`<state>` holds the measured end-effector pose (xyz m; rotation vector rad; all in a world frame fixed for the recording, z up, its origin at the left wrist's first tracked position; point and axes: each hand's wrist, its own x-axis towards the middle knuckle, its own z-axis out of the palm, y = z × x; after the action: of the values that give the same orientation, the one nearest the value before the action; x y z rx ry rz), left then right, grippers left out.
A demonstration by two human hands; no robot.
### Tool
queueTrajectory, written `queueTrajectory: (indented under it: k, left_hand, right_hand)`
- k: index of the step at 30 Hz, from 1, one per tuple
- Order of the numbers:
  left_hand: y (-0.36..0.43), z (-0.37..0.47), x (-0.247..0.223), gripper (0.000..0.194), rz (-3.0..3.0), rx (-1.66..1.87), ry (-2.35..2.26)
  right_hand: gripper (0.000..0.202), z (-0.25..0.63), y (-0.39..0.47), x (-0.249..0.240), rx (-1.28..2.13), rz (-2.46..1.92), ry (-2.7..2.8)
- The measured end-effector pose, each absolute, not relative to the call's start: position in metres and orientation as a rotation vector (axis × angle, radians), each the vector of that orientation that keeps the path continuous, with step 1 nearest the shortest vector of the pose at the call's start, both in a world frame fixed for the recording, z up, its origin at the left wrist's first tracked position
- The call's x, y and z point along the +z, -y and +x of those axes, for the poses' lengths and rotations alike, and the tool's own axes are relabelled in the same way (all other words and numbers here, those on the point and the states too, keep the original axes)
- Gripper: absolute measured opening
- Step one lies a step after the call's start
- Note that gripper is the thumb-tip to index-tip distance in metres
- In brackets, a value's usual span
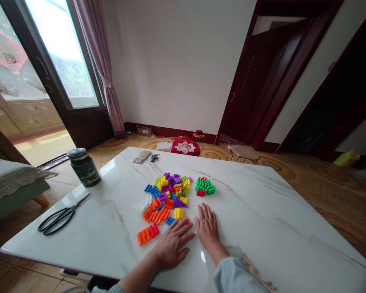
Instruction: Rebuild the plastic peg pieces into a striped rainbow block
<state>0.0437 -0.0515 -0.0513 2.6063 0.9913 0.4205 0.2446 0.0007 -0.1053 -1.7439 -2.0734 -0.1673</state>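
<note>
Just beyond the flat, unclenched left hand and right hand, coloured pieces look light, stiff, perhaps slick; pinch their sides.

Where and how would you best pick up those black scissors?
Probably by the looped handles, from above and the table's near-left corner: the scissors lie flat, wide loops toward that corner, slim blades pointing away.

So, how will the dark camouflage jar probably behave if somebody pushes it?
The jar may tip if pushed high, since it stands upright, taller than wide. It could slide fairly easily, as the tabletop looks smooth and glossy. Its weight is uncertain: the inside is hidden.
</note>
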Motion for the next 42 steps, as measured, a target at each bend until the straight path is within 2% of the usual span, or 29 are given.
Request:
queueTrajectory:
  k: [17, 27, 36, 42]
  left_hand:
    - [0.058, 0.045, -0.053, 0.051, 2.649, 0.435, -1.073]
    - [0.060, 0.045, -0.052, 0.054, 2.642, 0.427, -1.081]
    - [0.059, 0.043, -0.061, 0.062, 2.650, 0.581, -1.091]
    - [0.061, 0.043, -0.061, 0.054, 2.695, 0.708, -1.054]
  right_hand:
    - [0.051, 0.241, 0.021, -0.092, -0.130, -1.813, 2.097]
    - [0.050, 0.242, 0.018, -0.097, -0.150, -1.773, 2.098]
    - [0.051, 0.240, 0.018, -0.096, -0.194, -1.842, 2.112]
    - [0.050, 0.240, 0.019, -0.096, -0.222, -1.840, 2.117]
